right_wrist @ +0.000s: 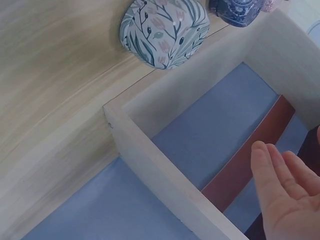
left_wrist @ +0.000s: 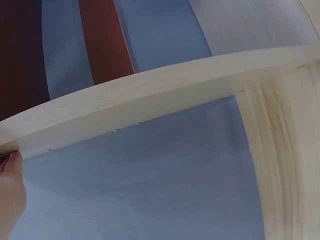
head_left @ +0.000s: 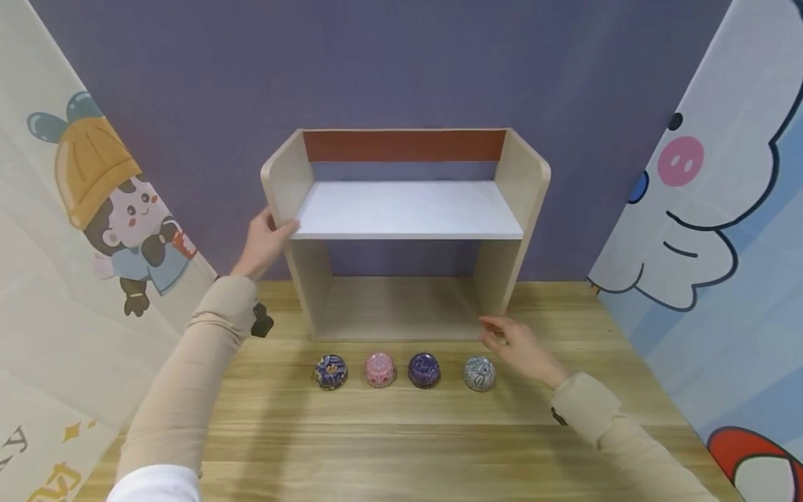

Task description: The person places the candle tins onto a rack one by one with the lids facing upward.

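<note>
Over the remote feed, I had the left arm stretched far forward and the left hand gripping, its thumb pointing inward. I held the right arm lower, angled forward and inward, not reaching as far. The right hand hung free, and its fingers ran side by side, nearly straight, in the right wrist view.

Pale two-tier shelf, standing upright
</note>
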{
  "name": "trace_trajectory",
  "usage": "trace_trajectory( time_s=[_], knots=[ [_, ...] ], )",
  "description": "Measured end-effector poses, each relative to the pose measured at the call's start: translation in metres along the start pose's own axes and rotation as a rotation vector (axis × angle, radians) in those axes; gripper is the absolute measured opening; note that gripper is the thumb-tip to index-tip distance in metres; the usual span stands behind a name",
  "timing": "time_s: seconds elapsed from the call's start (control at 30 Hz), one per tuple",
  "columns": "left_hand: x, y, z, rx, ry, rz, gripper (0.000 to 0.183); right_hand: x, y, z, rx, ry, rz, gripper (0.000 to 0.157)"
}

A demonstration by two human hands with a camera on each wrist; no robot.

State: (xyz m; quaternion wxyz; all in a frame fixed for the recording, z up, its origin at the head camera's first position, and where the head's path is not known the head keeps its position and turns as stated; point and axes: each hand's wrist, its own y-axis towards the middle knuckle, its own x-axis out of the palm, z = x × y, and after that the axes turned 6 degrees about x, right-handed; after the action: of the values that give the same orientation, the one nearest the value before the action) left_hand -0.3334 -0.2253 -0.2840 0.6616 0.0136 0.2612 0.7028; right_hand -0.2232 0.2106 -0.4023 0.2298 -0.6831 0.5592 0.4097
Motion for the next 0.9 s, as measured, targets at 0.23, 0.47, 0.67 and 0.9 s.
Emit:
trace_trajectory(
  time_s=[0.23, 0.47, 0.67, 0.9],
  knots=[
    [0.004, -0.001, -0.005, -0.006, -0.033, 0.024, 0.054, 0.004, 0.002, 0.002, -0.046, -0.024, 0.011, 0.041],
    [0.005, -0.006, -0.004, -0.005, -0.025, 0.034, 0.055, 0.008, 0.005, 0.01, -0.241, -0.218, 0.077, 0.036],
    [0.004, -0.006, -0.004, 0.01, -0.014, 0.043, 0.055, 0.009, 0.005, 0.018, -0.347, -0.335, 0.061, 0.041],
    [0.006, -0.004, -0.006, 0.002, -0.029, 0.05, 0.055, 0.009, 0.004, 0.023, -0.399, -0.472, -0.095, 0.053]
  ],
)
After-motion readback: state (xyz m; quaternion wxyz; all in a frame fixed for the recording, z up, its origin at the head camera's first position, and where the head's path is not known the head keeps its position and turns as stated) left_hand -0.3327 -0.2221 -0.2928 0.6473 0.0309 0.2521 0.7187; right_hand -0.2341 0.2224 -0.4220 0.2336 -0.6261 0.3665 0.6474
